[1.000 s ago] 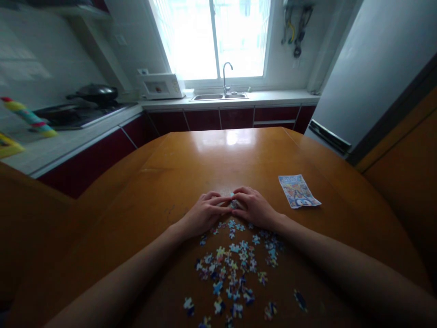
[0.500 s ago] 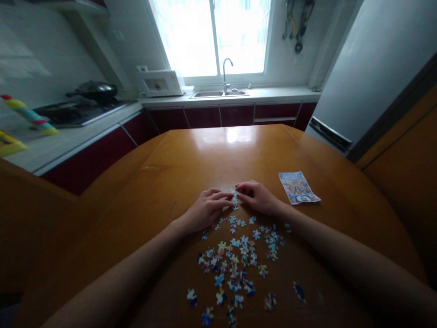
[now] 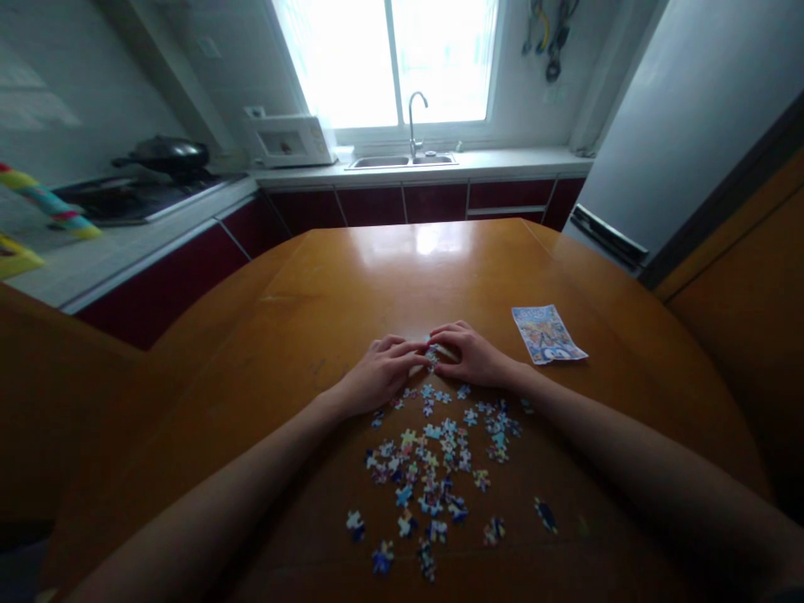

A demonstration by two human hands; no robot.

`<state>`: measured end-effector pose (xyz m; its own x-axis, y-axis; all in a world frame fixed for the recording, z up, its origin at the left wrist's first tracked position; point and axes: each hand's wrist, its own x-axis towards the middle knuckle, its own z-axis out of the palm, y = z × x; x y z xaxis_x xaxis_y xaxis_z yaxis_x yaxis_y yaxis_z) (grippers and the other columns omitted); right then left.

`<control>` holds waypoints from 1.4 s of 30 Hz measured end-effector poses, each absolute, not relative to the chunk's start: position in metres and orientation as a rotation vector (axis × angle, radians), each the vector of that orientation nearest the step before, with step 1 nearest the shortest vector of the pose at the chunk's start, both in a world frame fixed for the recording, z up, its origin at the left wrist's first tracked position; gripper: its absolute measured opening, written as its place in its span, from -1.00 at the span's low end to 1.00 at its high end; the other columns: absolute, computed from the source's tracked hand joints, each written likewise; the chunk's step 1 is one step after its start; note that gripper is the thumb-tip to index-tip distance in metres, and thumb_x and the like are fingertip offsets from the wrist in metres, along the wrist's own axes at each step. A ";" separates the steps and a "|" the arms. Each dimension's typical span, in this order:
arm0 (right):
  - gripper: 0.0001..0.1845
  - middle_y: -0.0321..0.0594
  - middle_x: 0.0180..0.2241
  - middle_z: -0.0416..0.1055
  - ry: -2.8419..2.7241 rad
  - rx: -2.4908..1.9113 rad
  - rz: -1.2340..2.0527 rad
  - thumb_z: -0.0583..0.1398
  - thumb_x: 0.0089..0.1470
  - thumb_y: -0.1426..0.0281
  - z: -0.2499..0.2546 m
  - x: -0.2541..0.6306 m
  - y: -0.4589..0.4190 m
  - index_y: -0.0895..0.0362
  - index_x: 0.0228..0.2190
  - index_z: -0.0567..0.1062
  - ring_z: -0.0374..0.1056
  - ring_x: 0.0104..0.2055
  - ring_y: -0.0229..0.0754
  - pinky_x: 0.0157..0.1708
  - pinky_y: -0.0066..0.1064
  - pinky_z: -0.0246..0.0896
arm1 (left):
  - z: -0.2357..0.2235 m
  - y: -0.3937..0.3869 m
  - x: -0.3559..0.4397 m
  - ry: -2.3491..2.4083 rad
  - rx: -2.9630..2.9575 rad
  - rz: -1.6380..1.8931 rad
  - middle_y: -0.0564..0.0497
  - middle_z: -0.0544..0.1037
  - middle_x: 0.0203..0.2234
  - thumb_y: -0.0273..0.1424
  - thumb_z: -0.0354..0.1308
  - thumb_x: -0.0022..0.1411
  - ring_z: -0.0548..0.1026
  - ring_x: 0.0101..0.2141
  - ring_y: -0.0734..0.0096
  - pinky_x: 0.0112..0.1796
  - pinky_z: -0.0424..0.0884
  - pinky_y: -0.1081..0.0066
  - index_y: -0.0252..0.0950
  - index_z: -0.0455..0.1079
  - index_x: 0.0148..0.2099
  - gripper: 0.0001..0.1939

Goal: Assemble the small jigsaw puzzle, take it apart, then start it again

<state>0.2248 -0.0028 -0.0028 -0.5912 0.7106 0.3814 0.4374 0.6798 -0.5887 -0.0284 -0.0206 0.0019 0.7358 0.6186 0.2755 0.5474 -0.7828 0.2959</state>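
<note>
A small strip of joined jigsaw puzzle pieces [image 3: 431, 357] lies on the wooden table, between my two hands. My left hand [image 3: 380, 373] holds the strip's left side with its fingertips, the fingers reaching to the right. From the other side, my right hand [image 3: 476, 358] curves its thumb and index finger around the strip's right edge. Fingertips partly cover the strip, so its exact outline is hidden. Nearer to me, many loose puzzle pieces [image 3: 433, 461] lie scattered, some overlapping. A few separate ones, such as a dark piece [image 3: 546, 515], sit at the front right.
A printed picture sheet [image 3: 548, 333] lies on the wooden table [image 3: 389, 276], right of my hands. Beyond the table are a counter with a sink [image 3: 381, 162], a white microwave [image 3: 292, 141] and a stove with a black pan [image 3: 169, 155]. A fridge [image 3: 684, 117] stands at the right.
My right thumb and index finger have spread more around the strip, the index finger reaching its far end. My left hand stays at its left side. The camera view has tilted slightly.
</note>
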 end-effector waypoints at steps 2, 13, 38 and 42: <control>-0.61 -0.12 0.00 0.50 -2.273 -0.882 0.587 0.36 0.02 0.39 -0.005 0.224 -0.001 0.06 -0.06 0.56 0.31 0.08 -0.03 0.09 -0.10 0.26 | 0.002 -0.021 -0.028 0.936 2.750 0.528 0.07 0.43 0.20 -0.48 -0.02 0.38 0.31 0.05 0.15 0.10 0.23 0.07 -0.01 0.44 0.15 -0.59; -0.58 -0.11 0.05 0.50 -2.220 -0.897 0.613 0.35 0.04 0.40 -0.011 0.224 0.004 0.06 -0.02 0.55 0.34 0.09 -0.02 0.11 -0.06 0.25 | 0.001 -0.019 -0.026 0.952 2.749 0.533 0.14 0.37 0.25 -0.54 0.01 0.34 0.31 0.05 0.15 0.08 0.26 0.06 0.01 0.37 0.21 -0.51; -0.67 -0.09 0.09 0.47 -2.292 -0.923 0.586 0.35 0.09 0.38 -0.006 0.226 0.004 0.02 -0.07 0.62 0.32 0.12 0.00 0.14 -0.04 0.24 | 0.000 -0.017 -0.027 0.917 2.739 0.558 0.16 0.40 0.23 -0.57 0.02 0.29 0.33 0.02 0.18 0.08 0.27 0.07 0.02 0.35 0.23 -0.45; -0.68 -0.09 0.10 0.47 -2.306 -0.907 0.579 0.34 0.10 0.38 -0.006 0.227 0.005 0.02 -0.07 0.61 0.32 0.13 0.00 0.14 -0.04 0.24 | 0.000 -0.017 -0.027 0.916 2.744 0.549 0.17 0.39 0.24 -0.57 0.02 0.30 0.32 0.01 0.18 0.07 0.27 0.07 0.00 0.36 0.23 -0.47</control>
